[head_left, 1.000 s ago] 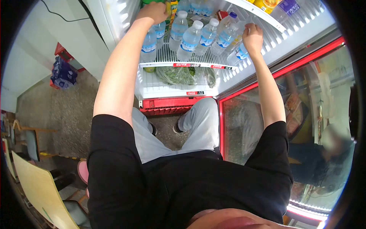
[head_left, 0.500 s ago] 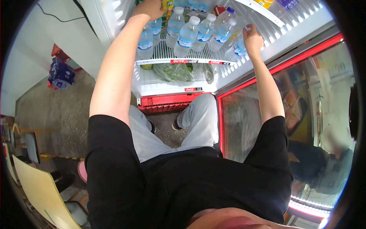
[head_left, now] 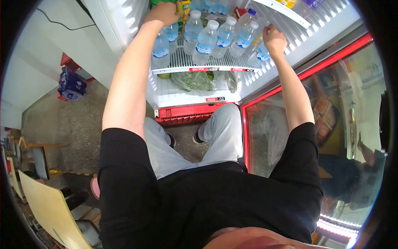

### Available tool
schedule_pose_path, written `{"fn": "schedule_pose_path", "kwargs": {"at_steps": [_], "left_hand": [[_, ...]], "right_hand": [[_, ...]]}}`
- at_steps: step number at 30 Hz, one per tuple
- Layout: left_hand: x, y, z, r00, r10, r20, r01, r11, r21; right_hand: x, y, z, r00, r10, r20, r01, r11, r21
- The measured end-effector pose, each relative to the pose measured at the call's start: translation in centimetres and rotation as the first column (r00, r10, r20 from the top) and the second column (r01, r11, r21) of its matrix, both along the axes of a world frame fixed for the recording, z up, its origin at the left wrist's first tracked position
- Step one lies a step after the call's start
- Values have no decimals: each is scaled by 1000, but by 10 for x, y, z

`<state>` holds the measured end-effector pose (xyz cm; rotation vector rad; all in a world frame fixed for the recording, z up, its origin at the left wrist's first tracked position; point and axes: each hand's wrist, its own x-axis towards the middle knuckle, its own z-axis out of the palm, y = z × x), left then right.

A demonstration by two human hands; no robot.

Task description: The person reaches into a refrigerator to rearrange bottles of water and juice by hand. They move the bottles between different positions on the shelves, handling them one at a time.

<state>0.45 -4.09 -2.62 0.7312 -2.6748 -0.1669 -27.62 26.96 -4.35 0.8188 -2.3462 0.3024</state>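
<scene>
Several clear water bottles (head_left: 205, 42) with blue labels and white caps stand on a wire shelf in an open fridge. My left hand (head_left: 163, 14) is at the shelf's upper left, its fingers bent around or against something green, mostly hidden, above two bottles. At the shelf's right end, my right hand (head_left: 274, 40) has its fingers curled at the top of a tilted bottle (head_left: 261, 53); the hand hides its cap. One bottle has a purple cap (head_left: 251, 12). Yellow packaging (head_left: 183, 12) stands beside my left hand.
Bagged green vegetables (head_left: 195, 80) lie on the level below. The red-framed glass door (head_left: 265, 124) stands open at the right, with a person reflected in it. A purple-wrapped pack (head_left: 71, 84) sits on the floor at the left. A wooden chair (head_left: 45, 203) is at the lower left.
The view has shifted slightly, so the fridge appears lower and further right. More of the green thing shows by my left hand. My right hand remains at the tilted bottle.
</scene>
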Motion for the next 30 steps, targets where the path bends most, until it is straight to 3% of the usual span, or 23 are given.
{"fn": "schedule_pose_path", "kwargs": {"at_steps": [8, 12, 15, 17, 21, 24, 27, 30], "left_hand": [[-1, -3, -7, 997, 27, -76, -29, 999, -27], [-10, -25, -31, 983, 3, -183, -31, 988, -152], [-14, -31, -29, 996, -19, -87, 6, 989, -146], [5, 5, 6, 996, -39, -81, 40, 999, 8], [14, 21, 25, 1000, -11, -1, 11, 993, 119], [17, 27, 31, 997, 70, 30, -74, 983, 166], [14, 22, 24, 996, 87, 9, -88, 993, 82], [11, 17, 22, 996, 86, -1, -86, 993, 84]], "right_hand": [[3, 1, -2, 998, 17, 54, -15, 999, -42], [3, -1, -1, 961, 112, -253, -132, 989, -64], [20, -10, 12, 883, 196, -426, -224, 974, -15], [21, -25, 19, 838, 314, -447, -363, 931, -27], [43, -52, 32, 724, 629, -282, -650, 760, 27], [57, -72, 28, 737, 648, -190, -659, 752, 12], [69, -82, 28, 740, 656, -150, -659, 751, 33], [64, -98, 25, 737, 639, -220, -631, 767, 112]]}}
